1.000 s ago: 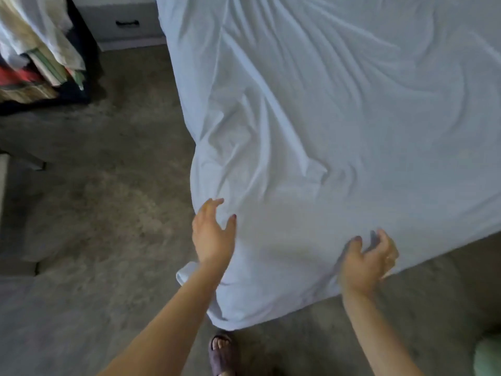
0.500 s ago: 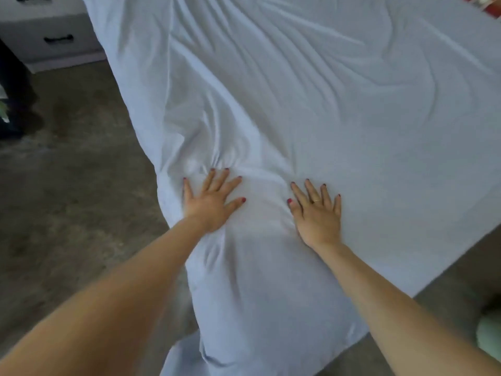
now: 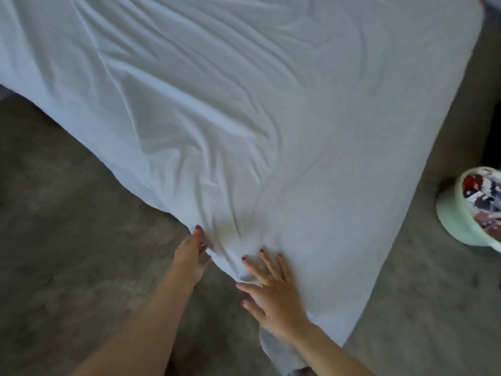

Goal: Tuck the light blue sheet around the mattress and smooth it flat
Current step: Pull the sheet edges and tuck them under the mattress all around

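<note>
The light blue sheet (image 3: 271, 104) covers the whole mattress and hangs over its near corner, with many creases running toward that corner. My left hand (image 3: 191, 255) lies along the left side of the corner with straight fingers, its fingertips tucked against the sheet's edge. My right hand (image 3: 272, 291) presses flat on the sheet at the corner, fingers spread. A loose tail of sheet hangs down below my right wrist. The mattress itself is hidden under the sheet.
Grey-brown carpet (image 3: 67, 240) surrounds the bed on the left and right. A pale green basket (image 3: 458, 223) holding coloured cloth stands on the floor at the right, close to the bed's edge.
Both hands have slid back from the top of the sheet to the near corner. The left hand has moved off the top onto the side edge, and the view has swung right.
</note>
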